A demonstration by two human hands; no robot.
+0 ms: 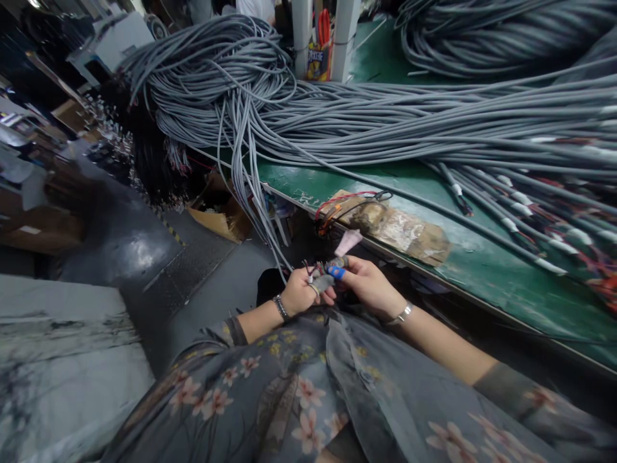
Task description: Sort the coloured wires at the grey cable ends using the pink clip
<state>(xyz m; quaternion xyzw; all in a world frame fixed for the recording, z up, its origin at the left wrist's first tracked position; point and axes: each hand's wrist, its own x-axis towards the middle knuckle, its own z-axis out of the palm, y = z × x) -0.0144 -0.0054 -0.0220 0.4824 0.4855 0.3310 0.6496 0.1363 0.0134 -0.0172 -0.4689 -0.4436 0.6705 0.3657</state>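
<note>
In front of my body, my left hand (297, 294) is closed round the end of a grey cable (281, 257) that drops from the bench. Thin dark and red wire ends (307, 265) stick out above its fingers, close to a small white piece. My right hand (375, 286) meets it from the other side, thumb and fingertips pinched together. Blue tape (336, 272) and grey wrapping cover some of the fingertips. Whatever the right fingers pinch is too small and hidden to make out.
Bundled grey cables (337, 112) run across the green bench (482, 247), with stripped ends at right. A worn cardboard piece (409, 235) and orange-black leads (328, 215) lie at its near edge. An open carton (219, 222) stands below; a white-topped surface (72, 347) is at left.
</note>
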